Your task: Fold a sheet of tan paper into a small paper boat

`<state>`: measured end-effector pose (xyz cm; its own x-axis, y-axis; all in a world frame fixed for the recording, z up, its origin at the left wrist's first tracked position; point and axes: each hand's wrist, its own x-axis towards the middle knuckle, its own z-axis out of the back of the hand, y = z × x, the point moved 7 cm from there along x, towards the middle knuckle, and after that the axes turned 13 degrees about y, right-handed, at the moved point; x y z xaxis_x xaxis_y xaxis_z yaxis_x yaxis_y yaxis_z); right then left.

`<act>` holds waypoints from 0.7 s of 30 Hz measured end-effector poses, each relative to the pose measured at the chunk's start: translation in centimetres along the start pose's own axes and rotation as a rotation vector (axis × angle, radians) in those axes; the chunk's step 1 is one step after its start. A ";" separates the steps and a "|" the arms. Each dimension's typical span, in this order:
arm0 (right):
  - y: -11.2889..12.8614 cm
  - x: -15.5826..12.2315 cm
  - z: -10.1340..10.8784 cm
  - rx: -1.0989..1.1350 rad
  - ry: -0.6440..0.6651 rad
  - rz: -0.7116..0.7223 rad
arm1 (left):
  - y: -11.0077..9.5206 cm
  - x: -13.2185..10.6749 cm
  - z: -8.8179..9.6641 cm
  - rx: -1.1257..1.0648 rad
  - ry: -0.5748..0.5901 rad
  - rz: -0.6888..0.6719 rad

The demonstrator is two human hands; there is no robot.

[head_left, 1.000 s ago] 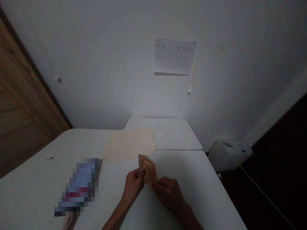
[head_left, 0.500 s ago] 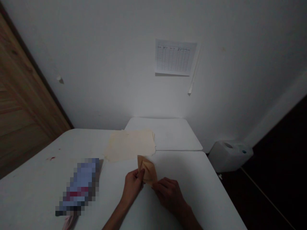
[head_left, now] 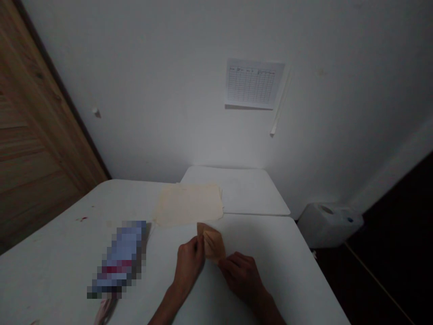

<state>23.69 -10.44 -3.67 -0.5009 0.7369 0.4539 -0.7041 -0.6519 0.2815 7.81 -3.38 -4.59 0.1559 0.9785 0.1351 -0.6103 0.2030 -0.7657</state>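
Observation:
A small tan folded paper (head_left: 213, 243) lies on the white table (head_left: 61, 253) just in front of me. My left hand (head_left: 189, 264) pinches its left edge with fingers closed. From the lower right, my right hand (head_left: 241, 275) grips the paper's near corner, fingers curled. Both hands rest on the tabletop. Just beyond the folded piece lies a stack of cream paper sheets (head_left: 187, 204).
A blurred-out flat object (head_left: 118, 259) lies on the table to the left. A second white table (head_left: 237, 189) stands against the wall. A white container (head_left: 329, 223) sits on the dark floor at right. A wooden door (head_left: 30, 135) is at left, a printed chart (head_left: 254, 83) on the wall.
Both hands stay on the folded paper; my left fingers have shifted slightly along its left edge. The view has drifted a little to the left.

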 end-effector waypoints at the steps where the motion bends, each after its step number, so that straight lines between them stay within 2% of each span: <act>1: 0.0 0.0 0.1 0.012 -0.010 -0.002 | 0.1 0.0 0.1 -0.013 -0.014 0.009; 6: 0.0 0.0 0.4 0.006 0.001 -0.011 | 0.6 0.2 0.5 -0.082 -0.053 0.051; 13: -0.5 0.0 0.5 -0.036 0.003 -0.027 | 0.8 0.3 0.7 -0.099 -0.040 0.070; 17: -3.6 -0.6 2.1 -0.080 -0.074 -0.164 | 1.0 0.2 0.9 -0.154 -0.050 0.081; 21: -8.1 -2.3 4.9 -0.163 -0.177 -0.353 | 0.7 0.3 0.6 -0.048 -0.028 0.033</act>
<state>32.95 -7.73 -2.87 -0.1311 0.8585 0.4958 -0.8942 -0.3183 0.3147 7.00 -2.96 -4.68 0.1138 0.9855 0.1260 -0.5763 0.1688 -0.7996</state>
